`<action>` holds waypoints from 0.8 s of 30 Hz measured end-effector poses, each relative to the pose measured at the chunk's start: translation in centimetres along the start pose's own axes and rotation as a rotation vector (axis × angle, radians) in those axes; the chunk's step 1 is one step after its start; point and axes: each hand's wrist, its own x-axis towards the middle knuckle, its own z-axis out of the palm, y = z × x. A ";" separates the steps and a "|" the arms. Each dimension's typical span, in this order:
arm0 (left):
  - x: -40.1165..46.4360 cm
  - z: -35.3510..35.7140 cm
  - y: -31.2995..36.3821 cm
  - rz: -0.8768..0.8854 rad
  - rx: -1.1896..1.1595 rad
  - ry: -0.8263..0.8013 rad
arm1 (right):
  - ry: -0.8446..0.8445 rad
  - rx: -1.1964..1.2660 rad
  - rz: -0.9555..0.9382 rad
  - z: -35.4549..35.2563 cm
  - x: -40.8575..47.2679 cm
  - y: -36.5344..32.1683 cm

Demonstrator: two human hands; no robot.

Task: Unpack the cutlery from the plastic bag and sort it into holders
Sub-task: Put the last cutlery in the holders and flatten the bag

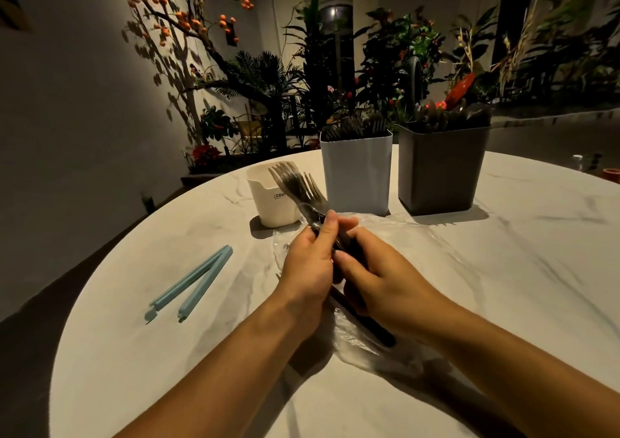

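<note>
Both hands, left point(307, 263) and right point(379, 270), grip a bundle of forks point(298, 182), fingers curled round the handles, over the bag point(396, 233) on the counter point(167, 353). Beyond stand three holders point(357, 172).

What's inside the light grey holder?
The light grey holder has dark fork heads poking above its rim, tines up. Its opaque walls hide the handles, so no count.
</note>
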 end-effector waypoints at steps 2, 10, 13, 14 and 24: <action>-0.2 -0.1 0.3 -0.009 -0.017 -0.047 | -0.020 0.136 0.071 -0.2 -0.1 -0.2; -0.2 -0.8 0.6 -0.005 0.008 -0.158 | -0.016 0.330 0.192 -0.5 0.0 -0.7; -0.2 -0.9 0.5 -0.016 -0.017 -0.159 | 0.004 0.333 0.175 -0.6 0.1 -0.6; -0.1 -1.0 0.3 -0.031 -0.024 -0.156 | 0.016 0.324 0.164 -0.7 0.1 -0.6; -0.2 -0.1 -0.2 -0.064 -0.064 -0.171 | 0.085 0.041 0.119 0.2 0.0 -0.4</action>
